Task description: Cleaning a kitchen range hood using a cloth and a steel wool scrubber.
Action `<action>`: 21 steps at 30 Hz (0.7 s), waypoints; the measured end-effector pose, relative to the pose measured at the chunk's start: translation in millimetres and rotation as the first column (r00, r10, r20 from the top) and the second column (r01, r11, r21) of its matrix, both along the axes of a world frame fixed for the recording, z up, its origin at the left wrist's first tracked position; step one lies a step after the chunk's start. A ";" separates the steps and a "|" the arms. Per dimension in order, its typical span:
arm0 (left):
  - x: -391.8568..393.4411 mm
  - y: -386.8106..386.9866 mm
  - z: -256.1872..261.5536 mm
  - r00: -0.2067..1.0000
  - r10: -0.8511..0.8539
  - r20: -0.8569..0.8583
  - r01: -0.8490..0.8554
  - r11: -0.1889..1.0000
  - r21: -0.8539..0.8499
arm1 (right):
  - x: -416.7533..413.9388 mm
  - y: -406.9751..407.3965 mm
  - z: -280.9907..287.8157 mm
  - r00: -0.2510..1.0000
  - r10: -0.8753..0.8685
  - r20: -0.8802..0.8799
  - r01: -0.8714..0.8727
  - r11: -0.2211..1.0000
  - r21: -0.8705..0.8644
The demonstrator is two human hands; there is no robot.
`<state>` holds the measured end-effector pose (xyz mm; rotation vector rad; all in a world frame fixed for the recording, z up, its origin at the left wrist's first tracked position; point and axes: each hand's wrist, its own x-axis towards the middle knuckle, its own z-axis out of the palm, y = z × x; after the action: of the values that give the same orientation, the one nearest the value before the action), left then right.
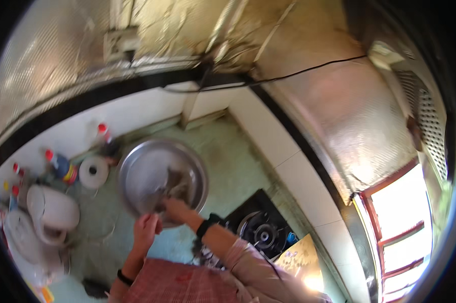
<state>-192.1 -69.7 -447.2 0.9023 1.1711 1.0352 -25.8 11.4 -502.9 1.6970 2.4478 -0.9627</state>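
A wide round metal basin sits on the green countertop, with a blurred greyish-brown mass inside it. My right hand reaches over the near rim into the basin, its fingers at a dark, blurred item near the mass; what it grips, if anything, is unclear. Just outside the near rim is my left hand, fingers curled, close to the right hand. Whether something small is between the left fingers cannot be made out.
Left of the basin stand a paper roll, red-capped bottles and a white lidded container. A black gas stove lies to the right, beside a shiny gold-coloured panel. Tiled walls edge the counter. A dark cable hangs above.
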 end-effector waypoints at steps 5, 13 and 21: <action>12.6 16.4 -10.2 0.976 0.178 0.130 -0.168 0.983 -0.079 | -7.9 -29.5 29.2 1.000 -0.009 -0.010 0.006 0.974 -0.225; 28.1 47.6 -37.9 0.981 0.121 0.151 -0.031 0.871 -0.491 | 38.6 -13.9 42.9 0.972 -0.142 -0.185 0.086 0.956 -0.281; 36.5 73.3 -85.8 0.882 0.227 0.413 0.070 0.804 -0.590 | 7.1 -8.4 -19.2 0.918 -0.394 0.042 0.394 0.919 0.007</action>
<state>-155.6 3.6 -533.0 0.0843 1.0243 0.8087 -18.7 3.0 -522.1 2.2388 2.1154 -0.9387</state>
